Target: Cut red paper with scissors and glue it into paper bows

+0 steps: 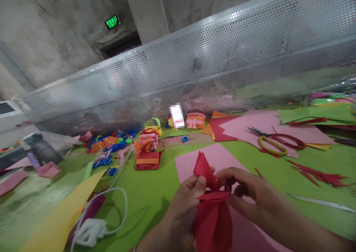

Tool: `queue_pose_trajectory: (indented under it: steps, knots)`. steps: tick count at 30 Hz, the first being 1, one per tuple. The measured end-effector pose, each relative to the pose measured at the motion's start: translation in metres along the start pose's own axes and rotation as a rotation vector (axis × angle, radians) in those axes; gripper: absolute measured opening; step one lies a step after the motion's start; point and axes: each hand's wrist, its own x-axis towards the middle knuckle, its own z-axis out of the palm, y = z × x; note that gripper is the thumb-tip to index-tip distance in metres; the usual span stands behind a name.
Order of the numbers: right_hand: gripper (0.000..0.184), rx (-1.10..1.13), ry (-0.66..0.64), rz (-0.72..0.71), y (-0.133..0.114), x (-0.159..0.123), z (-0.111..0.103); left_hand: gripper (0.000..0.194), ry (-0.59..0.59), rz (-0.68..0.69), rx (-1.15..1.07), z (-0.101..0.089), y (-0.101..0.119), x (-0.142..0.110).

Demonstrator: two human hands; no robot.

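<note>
A folded red paper piece (213, 222), pinched in at its middle with a pointed tip on top, is held up in front of me. My left hand (183, 203) grips it from the left, thumb pressed near the narrow waist. From the right, my right hand (250, 190) has its bent fingertips closed on the paper's edge by the same waist. Fingers hide part of the folds there. Beneath both hands lies a sheet of pink paper (185, 166) on the green table (147, 187).
Scissors with red and yellow handles (274, 142) rest on paper sheets at the right. Red scraps (319, 174) and a blade (322, 202) lie nearer. Small paper bags (148, 160) stand left of centre. A white charger (91, 231) with its cable sits front left. Behind rises a perforated metal screen (250, 48).
</note>
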Motion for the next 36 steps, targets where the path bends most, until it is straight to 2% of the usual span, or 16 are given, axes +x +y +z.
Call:
queue_pose_trajectory:
  steps: [1, 4, 7, 11, 15, 18, 23, 29, 33, 36]
  knots:
    - [0.013, 0.008, 0.001, 0.013, 0.002, 0.001, 0.0, 0.044, 0.002, 0.003, -0.001, 0.001, -0.001, 0.0]
    - [0.028, 0.07, 0.056, 0.089, 0.01, 0.003, 0.0, 0.038, -0.007, -0.007, 0.053, 0.003, -0.002, -0.001]
    - [0.031, 0.145, 0.087, 0.143, 0.017, 0.007, 0.0, 0.038, -0.052, -0.02, 0.141, 0.003, -0.001, -0.001]
    - [0.024, 0.23, 0.115, 0.179, 0.014, 0.009, 0.001, 0.042, -0.104, 0.022, 0.18, 0.0, 0.001, 0.001]
    - [0.012, 0.417, 0.068, 0.169, 0.006, 0.008, 0.001, 0.033, -0.009, 0.024, 0.312, -0.003, 0.003, 0.004]
    - [0.015, 0.484, 0.004, 0.132, 0.004, 0.009, -0.002, 0.034, 0.012, 0.019, 0.267, 0.001, 0.006, 0.002]
    - [0.022, 0.503, -0.05, 0.152, 0.006, 0.009, -0.004, 0.039, -0.048, 0.016, 0.087, 0.007, 0.009, -0.004]
    - [0.031, 0.427, 0.023, 0.198, 0.001, 0.006, -0.004, 0.033, 0.15, 0.025, 0.144, 0.0, 0.004, 0.002]
    - [0.038, 0.356, 0.05, 0.211, -0.006, 0.002, -0.003, 0.027, 0.172, 0.051, 0.071, 0.005, 0.008, 0.002]
    - [0.04, 0.242, 0.09, 0.222, -0.008, -0.003, 0.002, 0.019, 0.169, 0.138, 0.144, 0.007, 0.011, 0.0]
